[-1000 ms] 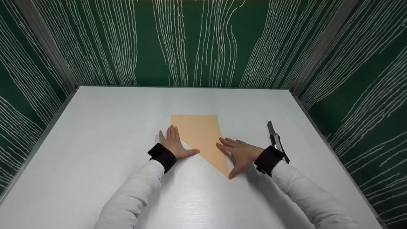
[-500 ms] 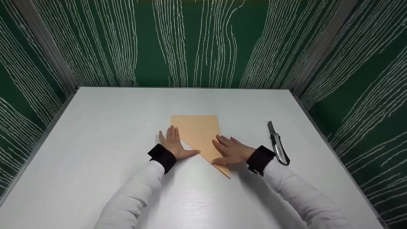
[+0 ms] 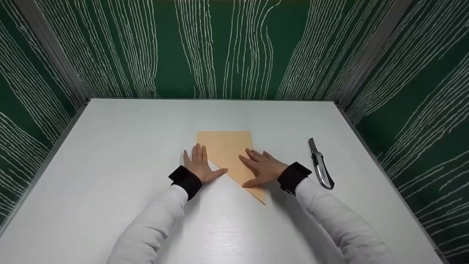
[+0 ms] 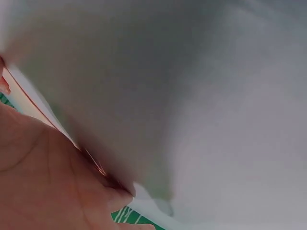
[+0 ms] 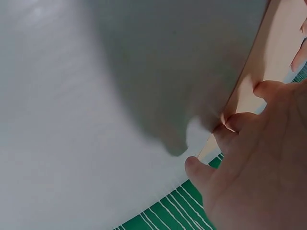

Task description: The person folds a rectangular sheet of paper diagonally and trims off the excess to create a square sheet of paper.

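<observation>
The paper (image 3: 229,143) is set well inside the edges of the table (image 3: 110,146). Its slanted lower edge is touched by both thumbs; the left hand (image 3: 199,167) and right hand (image 3: 264,168) are laid on it, fingers straight, thumbs spread away. Print on the right sleeve (image 3: 340,223) cannot be read. Rightward, apart from the paper, a cutter (image 3: 321,167) is laid; the far edge is bounded by a green wall (image 3: 234,55).

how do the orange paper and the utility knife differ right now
The orange paper is pale orange; the utility knife is silver and black. The orange paper is broad with a slanted near edge; the utility knife is long and narrow. The left hand and right hand touch the orange paper; neither touches the utility knife. Both things lie on the white table.
</observation>
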Available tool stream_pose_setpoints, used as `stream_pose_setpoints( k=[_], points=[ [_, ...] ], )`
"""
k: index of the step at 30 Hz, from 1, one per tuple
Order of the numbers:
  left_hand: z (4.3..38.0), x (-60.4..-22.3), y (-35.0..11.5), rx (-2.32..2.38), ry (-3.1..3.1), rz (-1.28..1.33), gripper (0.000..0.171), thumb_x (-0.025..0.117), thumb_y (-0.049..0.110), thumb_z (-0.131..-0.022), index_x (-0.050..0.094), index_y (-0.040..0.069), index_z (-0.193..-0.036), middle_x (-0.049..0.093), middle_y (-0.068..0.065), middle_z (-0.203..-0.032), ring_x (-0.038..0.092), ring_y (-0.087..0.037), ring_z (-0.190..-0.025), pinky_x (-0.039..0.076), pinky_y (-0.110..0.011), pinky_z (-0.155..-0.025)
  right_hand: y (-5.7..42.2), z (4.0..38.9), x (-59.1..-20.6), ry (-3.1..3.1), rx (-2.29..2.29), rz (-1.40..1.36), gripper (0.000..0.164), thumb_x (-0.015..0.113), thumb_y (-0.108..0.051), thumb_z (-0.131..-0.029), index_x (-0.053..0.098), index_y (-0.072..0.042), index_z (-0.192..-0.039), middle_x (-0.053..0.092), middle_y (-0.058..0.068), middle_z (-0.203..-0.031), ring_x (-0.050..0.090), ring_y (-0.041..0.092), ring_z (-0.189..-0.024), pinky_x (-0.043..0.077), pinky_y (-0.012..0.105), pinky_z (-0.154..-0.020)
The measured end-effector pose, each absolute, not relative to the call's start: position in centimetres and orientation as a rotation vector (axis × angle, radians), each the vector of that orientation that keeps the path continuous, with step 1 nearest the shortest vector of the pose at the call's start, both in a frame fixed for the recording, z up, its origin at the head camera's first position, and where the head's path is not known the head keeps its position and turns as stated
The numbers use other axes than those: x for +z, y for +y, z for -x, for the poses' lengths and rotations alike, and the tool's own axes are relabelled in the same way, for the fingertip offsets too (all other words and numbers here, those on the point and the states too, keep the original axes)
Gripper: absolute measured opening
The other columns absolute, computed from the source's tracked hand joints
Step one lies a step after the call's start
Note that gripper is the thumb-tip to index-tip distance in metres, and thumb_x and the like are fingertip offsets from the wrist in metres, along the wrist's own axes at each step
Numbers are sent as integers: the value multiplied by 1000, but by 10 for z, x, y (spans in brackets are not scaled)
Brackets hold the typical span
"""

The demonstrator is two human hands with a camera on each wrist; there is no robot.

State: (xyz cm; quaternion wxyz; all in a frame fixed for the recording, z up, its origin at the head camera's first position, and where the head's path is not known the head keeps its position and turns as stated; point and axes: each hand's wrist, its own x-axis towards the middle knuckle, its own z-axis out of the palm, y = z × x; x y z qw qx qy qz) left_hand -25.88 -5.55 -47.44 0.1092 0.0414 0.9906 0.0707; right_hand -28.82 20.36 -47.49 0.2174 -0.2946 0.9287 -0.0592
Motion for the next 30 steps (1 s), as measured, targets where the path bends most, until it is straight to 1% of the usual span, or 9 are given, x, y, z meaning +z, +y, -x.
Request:
stream_pose_setpoints(
  k=[5,8,13,16,19,22,25,28,30],
  points=[
    [269,-485,-61,155,2933,-127,101,35,74,-99,10,2,-164,8,-20,-173,11,-32,-163,5,-59,-131,206,289,-476,2576,-179,838,109,65,-72,-86,9,-25,-167,-3,12,-175,1,33,-164,3,63,-130],
    [274,-492,-68,142,2952,-98,95,33,69,-102,10,1,-164,9,-22,-173,11,-34,-163,4,-60,-131,207,290,-478,2574,-180,853,109,64,-74,-86,8,-26,-167,-3,11,-175,1,33,-164,3,63,-130],
    [277,-494,-78,124,2987,-33,93,35,67,-103,13,0,-163,14,-22,-172,15,-35,-162,6,-62,-130,209,287,-477,2564,-205,870,108,64,-72,-88,7,-25,-167,-4,12,-175,1,34,-164,3,64,-130],
    [277,-492,-78,111,3016,-20,91,38,65,-103,20,-2,-162,21,-23,-170,22,-36,-160,11,-63,-129,208,284,-474,2563,-230,870,106,65,-69,-89,9,-24,-167,-3,12,-175,1,34,-164,2,64,-130],
    [278,-488,-76,83,3052,-9,87,41,62,-104,28,-4,-160,31,-23,-167,31,-38,-156,17,-63,-128,208,283,-474,2568,-235,863,106,64,-71,-88,9,-25,-167,-3,12,-175,1,33,-164,2,62,-130],
    [279,-486,-75,36,3099,-6,79,45,56,-105,38,-5,-155,44,-24,-159,42,-40,-148,24,-62,-126,208,283,-476,2572,-237,865,107,64,-72,-87,10,-25,-167,-2,12,-175,2,33,-164,3,62,-130],
    [282,-485,-75,15,3144,-19,70,51,51,-105,50,-5,-147,55,-23,-147,52,-40,-139,30,-63,-124,209,282,-478,2577,-234,868,108,64,-72,-87,10,-25,-167,-2,12,-175,2,33,-164,4,62,-130],
    [285,-484,-76,33,3173,-47,62,56,46,-104,58,-5,-138,61,-23,-138,57,-40,-131,34,-64,-120,209,282,-479,2581,-238,867,108,64,-73,-87,9,-25,-167,-2,12,-175,2,33,-164,5,62,-130],
    [288,-484,-77,47,3186,-61,58,58,43,-103,59,-5,-136,62,-23,-135,58,-40,-129,38,-64,-117,209,282,-480,2580,-240,867,109,64,-73,-86,9,-25,-167,-2,12,-175,2,33,-164,5,62,-130]
  ],
)
